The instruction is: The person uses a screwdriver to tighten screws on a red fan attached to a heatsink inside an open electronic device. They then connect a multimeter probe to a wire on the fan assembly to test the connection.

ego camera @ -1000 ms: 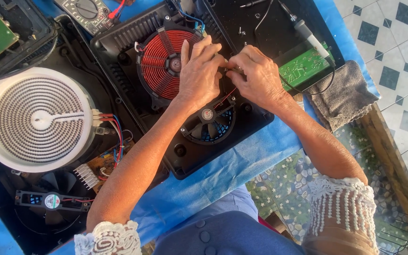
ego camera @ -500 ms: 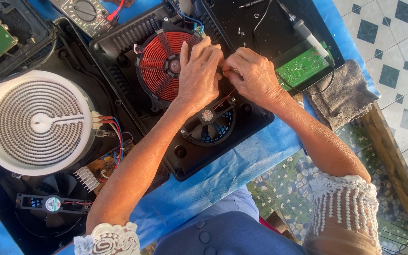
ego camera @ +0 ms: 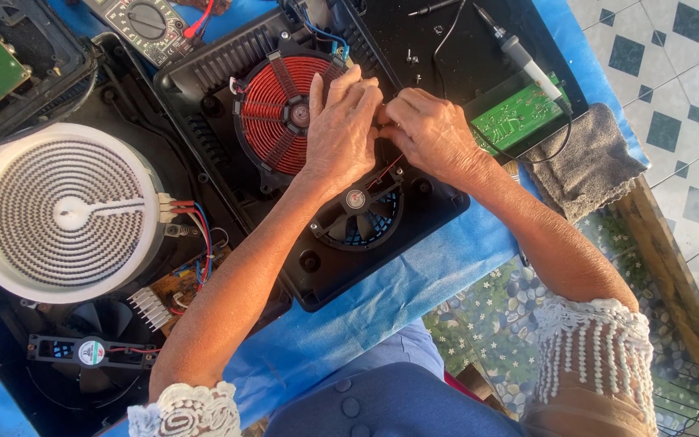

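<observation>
Matt black plastic on the open cooker housing [ego camera: 341, 275], ribbed at the vents, faintly dusty. Glossy red enamelled wire wound tight in the induction coil [ego camera: 273, 113], crossed by dull black plastic spokes. Smooth dark plastic blades on the cooling fan [ego camera: 366, 218]. Off-white ceramic, chalky and matt, on the radiant heating element [ego camera: 62, 212], with grey grooved metal ribbon in its spiral. Shiny green lacquer on the circuit board [ego camera: 515, 121]. Coarse grey towelling on the cloth [ego camera: 588, 162], nap rough and worn. Smooth blue plastic sheet over the bench [ego camera: 414, 291], slightly creased. White knitted lace, openwork and knobbly, at both cuffs [ego camera: 600, 340].
</observation>
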